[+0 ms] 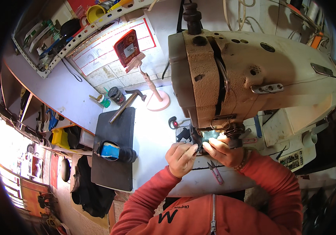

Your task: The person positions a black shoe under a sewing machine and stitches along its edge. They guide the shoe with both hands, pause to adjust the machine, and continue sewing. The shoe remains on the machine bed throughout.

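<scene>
The large beige sewing machine (236,74) fills the upper right, its lamp lighting the spot under its head. Just below that head, my left hand (180,158) has its thumb and fingers pinched on the edge of a small black piece of material (195,136). Close beside it, my right hand (226,152) is also pinched, fingertips at the same piece near the needle area. The exact needle and presser foot are hidden by the hands and the machine head. Pink-handled thread snips (216,173) lie on the white table in front of the right hand.
On the left lies a black board (112,168) bearing a hammer (123,107) and a black object with a blue-and-white inside (111,150). Behind stand a pink phone stand (158,100) and small jars (116,95). A metal shelf (60,55) hangs at the upper left.
</scene>
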Demonstrator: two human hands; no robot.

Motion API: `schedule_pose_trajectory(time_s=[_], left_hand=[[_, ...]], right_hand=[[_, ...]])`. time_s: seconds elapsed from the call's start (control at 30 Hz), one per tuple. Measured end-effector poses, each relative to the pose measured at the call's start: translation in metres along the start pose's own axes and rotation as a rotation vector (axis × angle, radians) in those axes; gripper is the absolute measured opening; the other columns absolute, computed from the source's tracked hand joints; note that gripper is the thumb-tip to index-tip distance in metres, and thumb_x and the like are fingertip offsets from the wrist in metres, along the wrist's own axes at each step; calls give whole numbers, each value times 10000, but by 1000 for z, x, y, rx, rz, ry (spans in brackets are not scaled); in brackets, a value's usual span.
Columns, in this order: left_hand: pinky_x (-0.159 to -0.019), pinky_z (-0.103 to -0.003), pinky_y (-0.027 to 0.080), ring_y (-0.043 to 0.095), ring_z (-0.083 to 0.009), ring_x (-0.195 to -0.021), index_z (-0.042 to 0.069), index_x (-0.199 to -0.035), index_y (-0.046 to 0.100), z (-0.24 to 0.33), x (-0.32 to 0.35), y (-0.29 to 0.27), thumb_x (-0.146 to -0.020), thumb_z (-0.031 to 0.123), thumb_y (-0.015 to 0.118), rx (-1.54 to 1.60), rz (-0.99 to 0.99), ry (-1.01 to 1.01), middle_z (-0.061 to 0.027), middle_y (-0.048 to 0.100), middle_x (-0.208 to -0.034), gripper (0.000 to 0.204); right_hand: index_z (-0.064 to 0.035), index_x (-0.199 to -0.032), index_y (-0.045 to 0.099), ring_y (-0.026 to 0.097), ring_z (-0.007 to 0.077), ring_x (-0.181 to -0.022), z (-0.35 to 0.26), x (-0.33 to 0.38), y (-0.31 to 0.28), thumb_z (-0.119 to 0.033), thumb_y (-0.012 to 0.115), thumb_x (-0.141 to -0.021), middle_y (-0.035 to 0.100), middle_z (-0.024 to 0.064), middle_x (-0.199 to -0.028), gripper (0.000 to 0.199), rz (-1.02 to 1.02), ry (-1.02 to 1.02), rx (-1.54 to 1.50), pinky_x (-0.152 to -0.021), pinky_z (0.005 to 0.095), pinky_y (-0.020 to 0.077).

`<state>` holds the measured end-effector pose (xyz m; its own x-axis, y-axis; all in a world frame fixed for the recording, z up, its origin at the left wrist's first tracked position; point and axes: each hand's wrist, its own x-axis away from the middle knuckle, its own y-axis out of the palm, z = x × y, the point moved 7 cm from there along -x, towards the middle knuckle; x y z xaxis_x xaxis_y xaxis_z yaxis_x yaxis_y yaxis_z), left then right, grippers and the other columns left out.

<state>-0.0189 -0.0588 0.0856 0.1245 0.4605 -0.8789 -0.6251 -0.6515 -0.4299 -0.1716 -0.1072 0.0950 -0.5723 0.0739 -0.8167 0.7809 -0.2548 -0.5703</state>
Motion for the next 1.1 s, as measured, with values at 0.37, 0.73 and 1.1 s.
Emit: schedule_pose_trajectory(time_s=[0.37,0.73,1.1], left_hand=[[-623,-326,505,590,-234,-737,63,-1041,682,11,-19,-3,-633,-62,689,41,-107,51,-44,612,-845,426],[-782,-358,515,628,-271,-907,57,-1003,668,18,-24,0,-673,-43,682,-47,-121,-4,-72,665,-1000,345],[-855,-364,497,656,-263,-1003,53,-990,650,20,-27,2,-763,18,674,-69,-207,47,-82,695,-1129,231]], right_hand=[[-142,-962,699,537,213,-778,3,-8,-6,-136,722,-795,569,24,-908,169,-89,-25,-50,-670,362,454],[-136,-830,647,547,187,-825,-1,-11,-13,-145,688,-693,544,-14,-885,143,10,-110,-30,-748,361,501],[-102,-824,650,568,187,-839,8,-9,-14,-143,697,-741,571,17,-949,104,124,67,-189,-746,322,502]])
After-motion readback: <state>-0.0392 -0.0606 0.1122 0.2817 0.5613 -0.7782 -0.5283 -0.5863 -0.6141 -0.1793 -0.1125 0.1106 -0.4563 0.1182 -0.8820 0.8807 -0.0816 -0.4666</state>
